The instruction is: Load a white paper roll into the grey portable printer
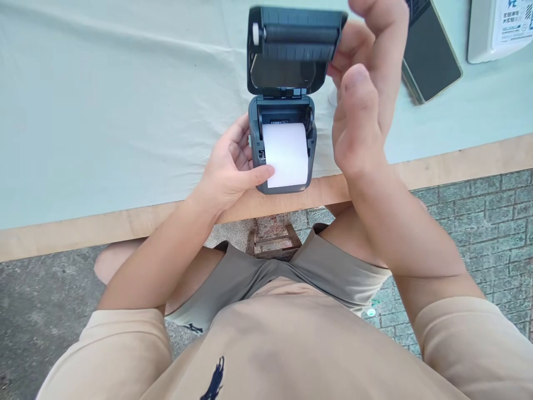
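A small dark label printer [280, 111] stands at the table's front edge with its lid [287, 75] swung up. A black roller runs across the inside of the lid. White paper [287, 153] lies over the printer's lower part, its end near the front lip. My left hand [231, 169] grips the printer from the left, the thumb pressing on the paper's left edge. My right hand [366, 105] is raised at the lid's right side, thumb and forefinger apart. Its other fingers reach partly behind the lid's edge, where their contact is hidden.
A pale cloth [125, 111] covers the table, whose wooden edge [458, 158] shows in front. A dark phone [433, 55] lies right of my right hand, with a white device [483, 33] beyond it. Under the table, a wooden stool [272, 244] stands between my legs.
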The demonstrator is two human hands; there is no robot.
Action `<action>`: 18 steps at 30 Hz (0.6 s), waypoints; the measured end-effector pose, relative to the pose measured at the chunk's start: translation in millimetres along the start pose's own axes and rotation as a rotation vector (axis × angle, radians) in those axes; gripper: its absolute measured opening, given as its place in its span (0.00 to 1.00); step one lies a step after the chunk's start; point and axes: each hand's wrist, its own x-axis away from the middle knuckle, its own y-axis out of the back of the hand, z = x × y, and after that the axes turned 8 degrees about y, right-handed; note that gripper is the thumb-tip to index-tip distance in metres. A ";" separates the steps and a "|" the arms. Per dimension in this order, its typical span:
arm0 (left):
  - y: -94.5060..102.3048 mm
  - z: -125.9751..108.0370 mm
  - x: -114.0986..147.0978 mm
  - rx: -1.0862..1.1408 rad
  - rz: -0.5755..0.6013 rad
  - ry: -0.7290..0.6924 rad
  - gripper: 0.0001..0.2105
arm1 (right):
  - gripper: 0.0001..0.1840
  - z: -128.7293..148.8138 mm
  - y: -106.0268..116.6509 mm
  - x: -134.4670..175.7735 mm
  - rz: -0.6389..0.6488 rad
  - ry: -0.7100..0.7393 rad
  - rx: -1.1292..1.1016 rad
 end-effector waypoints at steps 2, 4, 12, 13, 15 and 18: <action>-1.4 -1.8 1.4 0.007 0.005 0.010 0.39 | 0.21 1.5 -2.1 1.8 -0.049 0.112 -0.058; -4.2 -6.1 3.9 -0.003 -0.005 0.039 0.39 | 0.16 3.5 -3.9 6.4 -0.011 0.163 0.040; -9.2 -13.9 6.7 0.124 0.004 0.077 0.36 | 0.23 1.7 -7.4 20.9 0.107 -0.034 0.182; -9.8 -15.0 7.0 0.123 -0.021 0.088 0.35 | 0.24 -0.5 -7.5 21.9 0.132 -0.062 0.154; -11.8 -18.6 8.3 0.106 -0.047 0.117 0.33 | 0.25 -4.4 -7.8 23.9 0.179 -0.096 0.115; -15.7 -24.8 10.5 0.069 -0.056 0.124 0.34 | 0.27 -7.0 -8.7 25.6 0.230 -0.085 0.124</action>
